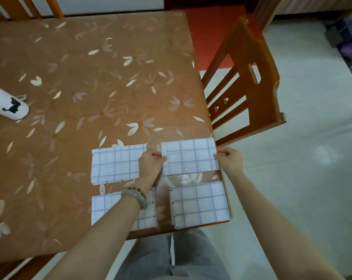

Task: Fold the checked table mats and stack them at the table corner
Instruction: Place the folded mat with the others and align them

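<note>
Several white mats with a thin blue check lie folded near the table's near right corner. My left hand pinches the left edge of the far right mat, and my right hand pinches its right edge at the table's side. Another folded mat lies to the left of it, partly under my left hand. A third mat rests at the corner itself. My left forearm, with a bead bracelet on the wrist, crosses the near left mat.
The table has a brown cover with pale leaf shapes. A white cylinder with a black cat figure lies at the far left. A wooden chair stands against the table's right side. My grey-trousered legs are below the near edge.
</note>
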Available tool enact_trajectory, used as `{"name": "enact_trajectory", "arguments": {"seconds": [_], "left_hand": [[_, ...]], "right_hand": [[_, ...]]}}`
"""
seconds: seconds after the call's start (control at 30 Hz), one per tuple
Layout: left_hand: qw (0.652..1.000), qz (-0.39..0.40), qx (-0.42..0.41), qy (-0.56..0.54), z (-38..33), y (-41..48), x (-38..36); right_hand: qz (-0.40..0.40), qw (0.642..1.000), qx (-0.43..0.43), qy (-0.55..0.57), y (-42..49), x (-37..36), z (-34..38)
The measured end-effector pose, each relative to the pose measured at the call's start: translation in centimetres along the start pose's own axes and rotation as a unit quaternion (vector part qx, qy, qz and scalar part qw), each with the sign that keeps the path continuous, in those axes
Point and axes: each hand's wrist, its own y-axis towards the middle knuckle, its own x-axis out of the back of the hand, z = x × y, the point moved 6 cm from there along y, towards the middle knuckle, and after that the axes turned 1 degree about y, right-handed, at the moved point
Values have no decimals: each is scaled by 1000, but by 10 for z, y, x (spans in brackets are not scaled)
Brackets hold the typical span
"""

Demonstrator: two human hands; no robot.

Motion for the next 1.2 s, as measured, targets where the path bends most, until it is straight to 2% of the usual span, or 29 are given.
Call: {"name": "enact_trajectory", "arguments": {"seconds": [0.3,0.43,0.5,0.6,0.7,0.8,0.87,1.0,1.2], "left_hand": [[999,-16,-25,-11,1,-10,8],[996,-34,-29,-78,4,-26,37],[993,-49,-60,-90,9,-38,59],[988,-116,-80,-67,33,-47,100],[985,-159,-38,-58,68,-39,132],[982,-167,11,-82,90,-29,148],[982,-154,30,-104,96,-26,147],[984,-125,52,-120,109,-18,147],[982,-119,42,-144,109,-15,145]], "right_hand": [[-15,1000,1,2,4,0,-6],[-70,996,54,6,-17,13,3],[-76,993,85,18,-34,13,12],[-18,989,101,103,-53,-5,21],[80,976,103,172,-75,-41,34],[214,962,109,128,-98,-97,48],[275,951,114,81,-115,-130,60],[332,935,78,100,-137,-158,78],[325,933,108,112,-136,-170,73]]}}
